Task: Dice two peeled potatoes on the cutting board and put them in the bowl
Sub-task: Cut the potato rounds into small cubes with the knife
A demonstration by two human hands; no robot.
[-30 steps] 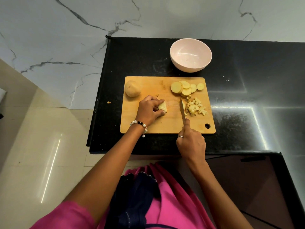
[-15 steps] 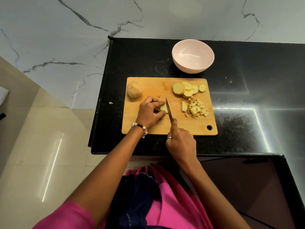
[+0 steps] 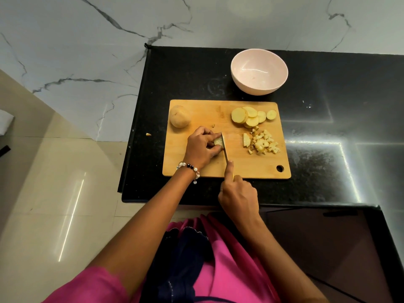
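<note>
Black counter (image 3: 196, 68): board (image 3: 196, 169), bowl (image 3: 259, 72)

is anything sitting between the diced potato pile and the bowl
Yes: the potato slices lie at the cutting board's far edge, between the diced pile and the bowl. Past them the black counter looks bare, so lifted dice would pass over.

No readable text, label, brand, number or sign is seen on any surface in the head view.
</note>
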